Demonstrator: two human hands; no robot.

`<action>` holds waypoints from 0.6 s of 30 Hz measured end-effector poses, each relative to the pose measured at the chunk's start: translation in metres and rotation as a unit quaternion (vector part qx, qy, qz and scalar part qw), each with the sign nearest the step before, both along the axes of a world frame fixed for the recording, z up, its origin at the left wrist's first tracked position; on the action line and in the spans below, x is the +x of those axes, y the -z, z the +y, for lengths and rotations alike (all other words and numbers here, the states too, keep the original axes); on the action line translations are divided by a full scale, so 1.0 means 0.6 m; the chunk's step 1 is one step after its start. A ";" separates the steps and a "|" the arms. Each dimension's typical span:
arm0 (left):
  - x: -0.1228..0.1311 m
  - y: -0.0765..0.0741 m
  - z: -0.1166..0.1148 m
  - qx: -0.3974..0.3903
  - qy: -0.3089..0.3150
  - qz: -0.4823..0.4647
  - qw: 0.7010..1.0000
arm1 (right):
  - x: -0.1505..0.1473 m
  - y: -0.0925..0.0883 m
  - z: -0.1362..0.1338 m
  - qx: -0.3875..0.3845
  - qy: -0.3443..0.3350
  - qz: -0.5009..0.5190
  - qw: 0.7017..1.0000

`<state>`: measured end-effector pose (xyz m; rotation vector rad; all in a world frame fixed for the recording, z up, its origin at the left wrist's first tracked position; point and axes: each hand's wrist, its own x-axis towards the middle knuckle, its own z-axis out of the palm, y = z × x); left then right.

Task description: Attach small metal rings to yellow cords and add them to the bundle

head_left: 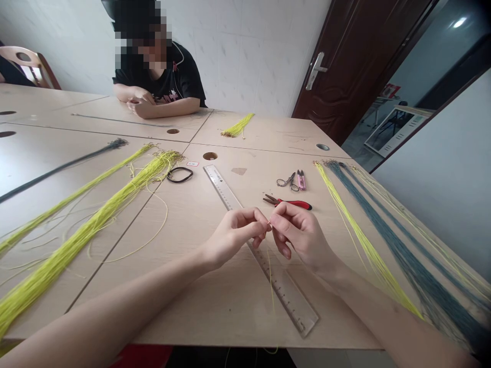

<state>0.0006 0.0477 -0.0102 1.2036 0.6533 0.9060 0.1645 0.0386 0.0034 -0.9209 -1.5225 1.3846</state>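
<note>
Both my hands meet above a clear ruler point(286, 289) that lies slantwise on the table. My left hand point(240, 230) is closed in a pinch on one end of a thin yellow cord point(270, 278). My right hand point(297, 232) pinches the same cord from the other side, its fingertips nearly touching the left ones. From the fingers the cord hangs down past the table's front edge. What else sits between the fingertips is too small to make out. Just beyond my right hand lie red-handled pliers point(293, 204), with small folding scissors point(289, 182) and pink thread snips point(301, 180) behind them.
Yellow cord bundles point(95, 227) and a dark grey-blue bundle point(57, 171) spread over the left side. More yellow point(364, 232) and teal cords point(387, 225) lie at right. A black loop point(180, 175) rests left of the ruler. Opposite sits a person point(169, 87), arms on the table.
</note>
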 end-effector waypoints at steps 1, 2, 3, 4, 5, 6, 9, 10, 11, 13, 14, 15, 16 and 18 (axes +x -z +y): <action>0.000 0.000 0.000 0.000 0.001 -0.001 1.000 | 0.000 0.000 0.000 -0.002 -0.004 0.006 1.000; 0.000 0.000 -0.001 0.000 0.002 -0.003 1.000 | 0.000 0.000 0.000 -0.002 -0.011 0.012 1.000; -0.001 0.000 -0.001 0.000 0.004 -0.004 1.000 | 0.001 0.000 0.000 -0.002 -0.017 0.018 1.000; -0.001 -0.001 -0.001 -0.001 0.005 -0.006 1.000 | 0.001 0.000 0.000 -0.003 -0.022 0.024 0.999; -0.001 -0.001 -0.001 -0.002 0.006 -0.008 1.000 | 0.001 0.000 0.000 -0.003 -0.025 0.029 0.999; -0.001 -0.001 -0.002 -0.003 0.007 -0.010 1.000 | 0.001 0.000 0.000 -0.003 -0.025 0.031 0.999; -0.001 -0.002 -0.002 -0.006 0.004 -0.016 1.000 | 0.001 0.000 -0.001 -0.007 -0.023 0.033 0.999; -0.001 -0.002 -0.001 -0.008 0.003 -0.019 1.000 | 0.001 0.000 -0.001 -0.009 -0.023 0.034 0.999; 0.000 -0.002 -0.001 -0.010 0.002 -0.021 1.000 | 0.001 0.000 -0.001 -0.011 -0.024 0.034 0.999; 0.000 -0.002 -0.001 -0.015 -0.002 -0.028 0.999 | 0.001 -0.001 -0.001 -0.012 -0.022 0.034 0.999; 0.000 -0.002 0.000 -0.018 -0.004 -0.030 0.999 | 0.001 -0.001 -0.002 -0.011 -0.019 0.034 0.999; 0.000 -0.002 0.000 -0.020 -0.006 -0.033 0.999 | 0.000 -0.001 -0.002 -0.011 -0.015 0.032 0.999; 0.000 -0.002 0.001 -0.022 -0.007 -0.033 0.999 | 0.000 -0.002 -0.002 -0.010 -0.010 0.028 1.000; 0.001 -0.002 0.001 -0.024 -0.008 -0.031 0.999 | 0.000 -0.003 -0.002 -0.010 0.003 0.015 1.000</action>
